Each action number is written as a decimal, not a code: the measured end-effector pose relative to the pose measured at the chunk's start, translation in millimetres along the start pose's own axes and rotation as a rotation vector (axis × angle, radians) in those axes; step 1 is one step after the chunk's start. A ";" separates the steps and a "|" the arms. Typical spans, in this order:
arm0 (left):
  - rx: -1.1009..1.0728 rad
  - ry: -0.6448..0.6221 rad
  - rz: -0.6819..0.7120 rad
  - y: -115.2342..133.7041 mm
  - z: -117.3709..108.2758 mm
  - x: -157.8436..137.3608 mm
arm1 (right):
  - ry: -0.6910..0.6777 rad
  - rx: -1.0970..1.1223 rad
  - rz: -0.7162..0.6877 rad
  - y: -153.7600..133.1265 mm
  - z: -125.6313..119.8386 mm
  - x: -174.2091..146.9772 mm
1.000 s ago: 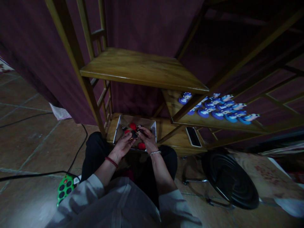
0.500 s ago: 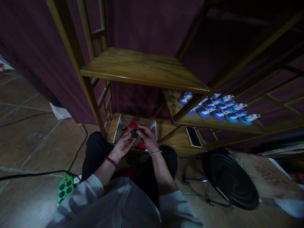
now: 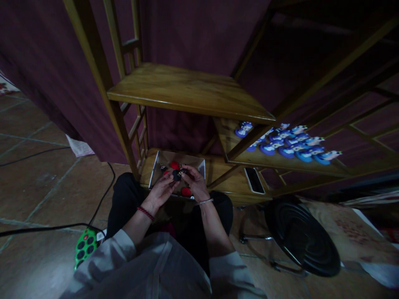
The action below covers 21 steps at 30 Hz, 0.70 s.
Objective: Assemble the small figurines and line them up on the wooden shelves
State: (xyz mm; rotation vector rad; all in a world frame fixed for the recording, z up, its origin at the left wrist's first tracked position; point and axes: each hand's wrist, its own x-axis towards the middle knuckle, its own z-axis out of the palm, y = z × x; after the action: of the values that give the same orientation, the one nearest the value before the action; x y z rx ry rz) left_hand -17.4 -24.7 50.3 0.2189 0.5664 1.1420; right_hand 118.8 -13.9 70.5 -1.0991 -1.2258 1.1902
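Left hand [image 3: 161, 187] half-closed on dark object [image 3: 177, 175]

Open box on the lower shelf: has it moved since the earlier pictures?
No. The open box keeps its place on the lower shelf, just right of the wooden post.

No lettering, label or number can be read.

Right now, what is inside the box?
Red pieces lie in the box, with a small dark piece toward its left side. The left hand and right hand hold a black item over it; what lies beneath them is hidden.
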 end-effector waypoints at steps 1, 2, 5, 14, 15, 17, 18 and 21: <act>-0.007 0.002 0.002 -0.4 -0.4 0.4 | -0.005 -0.008 -0.004 0.2 -0.5 0.0; -0.013 0.004 0.004 -0.8 -0.6 0.7 | -0.010 -0.015 -0.009 0.4 -1.0 0.0; -0.013 0.004 0.010 -0.8 0.2 1.0 | -0.025 -0.036 -0.023 0.3 -2.2 0.5; 0.029 -0.038 0.024 2.2 3.8 -1.6 | -0.040 -0.087 -0.024 -5.9 -1.8 0.9; 0.030 -0.036 0.029 2.0 3.5 -1.5 | -0.038 -0.090 -0.024 -6.0 -1.7 1.1; 0.033 -0.040 0.039 1.4 3.0 -1.2 | -0.033 -0.101 -0.027 -6.4 -1.5 1.6; 0.036 -0.043 0.044 1.2 3.1 -1.1 | -0.033 -0.108 -0.030 -6.9 -1.4 1.7; 0.059 -0.054 0.060 1.7 4.5 -1.4 | -0.023 -0.127 -0.037 -10.1 -1.1 1.8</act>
State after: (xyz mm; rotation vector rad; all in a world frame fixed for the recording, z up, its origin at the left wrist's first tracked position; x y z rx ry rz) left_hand -16.8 -24.7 55.3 0.3189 0.5492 1.1746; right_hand 120.4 -12.9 80.7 -1.1540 -1.3493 1.1116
